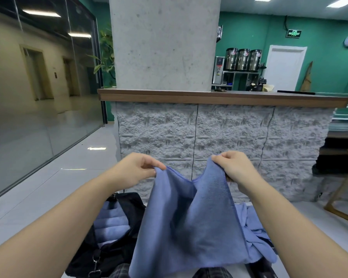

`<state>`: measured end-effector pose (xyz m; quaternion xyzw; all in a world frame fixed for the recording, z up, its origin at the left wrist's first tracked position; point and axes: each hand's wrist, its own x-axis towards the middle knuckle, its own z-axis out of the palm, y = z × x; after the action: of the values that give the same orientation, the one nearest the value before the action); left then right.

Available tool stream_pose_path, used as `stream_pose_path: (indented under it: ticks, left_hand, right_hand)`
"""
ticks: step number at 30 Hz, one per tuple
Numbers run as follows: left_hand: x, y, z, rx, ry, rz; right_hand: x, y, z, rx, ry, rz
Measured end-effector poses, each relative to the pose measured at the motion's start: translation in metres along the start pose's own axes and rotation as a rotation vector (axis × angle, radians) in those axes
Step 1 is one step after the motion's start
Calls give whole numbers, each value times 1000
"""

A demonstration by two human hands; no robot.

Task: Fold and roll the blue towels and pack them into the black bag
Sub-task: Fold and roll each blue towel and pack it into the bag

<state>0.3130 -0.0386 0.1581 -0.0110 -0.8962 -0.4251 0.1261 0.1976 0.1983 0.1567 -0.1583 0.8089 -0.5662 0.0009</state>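
Head view shows the left hand (136, 171) raised in front of the person, thumb and fingers pinching one top corner of a blue towel (189, 223). Below and just inside that hand's forearm sits the black bag (129, 207), open on top, with several rolled blue towels (111, 221) lying side by side within; a strap with a metal clip (95, 263) hangs at its near side. The held towel hangs between the two hands, its top edge sagging in a dip in the middle, the cloth falling in soft vertical folds; its surface is a plain, slightly fuzzy blue with a stitched hem. The hanging cloth covers part of the bag's right side and much of what lies under it. The right hand (236, 167) pinches the other top corner, fingers curled over the hem. Beneath and just outside that hand's forearm lies a loose heap of crumpled blue towels (255, 235), partly hidden behind the held one. Beyond both hands stands a rough grey stone-faced counter (219, 133) with a wooden top, and a concrete pillar (165, 43) rises above it. Far to the right of the right hand a wooden table leg (342, 191) shows.
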Motion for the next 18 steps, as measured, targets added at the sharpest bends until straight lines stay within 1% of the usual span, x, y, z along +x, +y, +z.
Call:
stream_pose_path:
  ticks: [2, 4, 6, 7, 9, 12, 15, 18]
  left_hand:
    - [-1, 9, 10, 35, -16, 73]
    - [0, 17, 20, 164, -23, 158]
    - [3, 21, 30, 266, 20, 260]
    - [3, 23, 34, 265, 52, 294]
    - [3, 25, 40, 212, 130, 296]
    - [4, 23, 46, 112, 227, 239]
    - [5, 21, 50, 1, 275, 228]
    - [6, 20, 50, -56, 280, 225]
  right_hand:
    - [-5, -5, 9, 3, -30, -31]
    - [-10, -10, 18, 14, -69, -64]
    - [-18, -14, 26, 51, -117, -80]
    - [-21, -16, 30, 70, -142, -89]
    - [-26, -19, 35, 75, -189, -110]
    - [-32, -23, 41, 81, -219, -118]
    - [-35, -23, 44, 115, -244, -119]
    - [-37, -21, 44, 130, -241, -149]
